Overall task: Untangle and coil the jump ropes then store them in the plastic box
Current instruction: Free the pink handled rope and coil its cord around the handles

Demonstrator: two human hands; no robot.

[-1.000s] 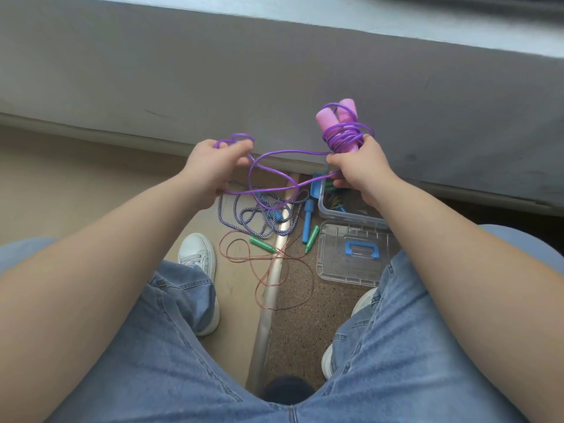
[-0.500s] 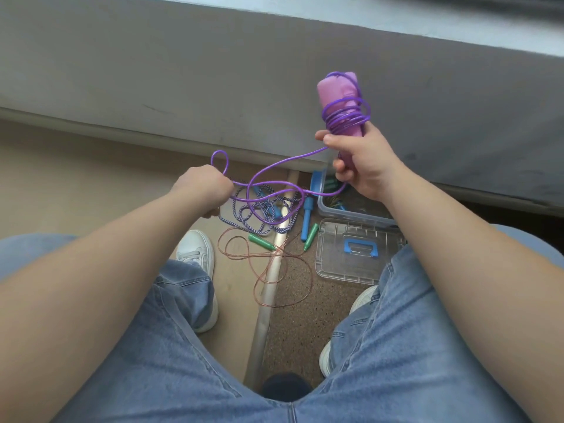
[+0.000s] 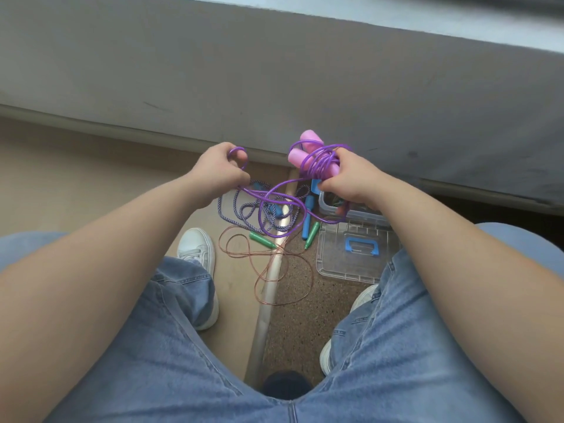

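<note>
Against the grey wall, the right hand (image 3: 351,181) grips the upright pink handles (image 3: 311,151) wound with purple rope (image 3: 283,206), whose slack end runs leftward to the left hand's (image 3: 219,172) pinching fingers (image 3: 241,154).

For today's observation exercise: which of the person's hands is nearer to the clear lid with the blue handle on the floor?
The right. The right hand, gripping the pink handles, is above and just beyond the clear lid; the left hand, holding the purple rope, is well off to the lid's left.
</note>
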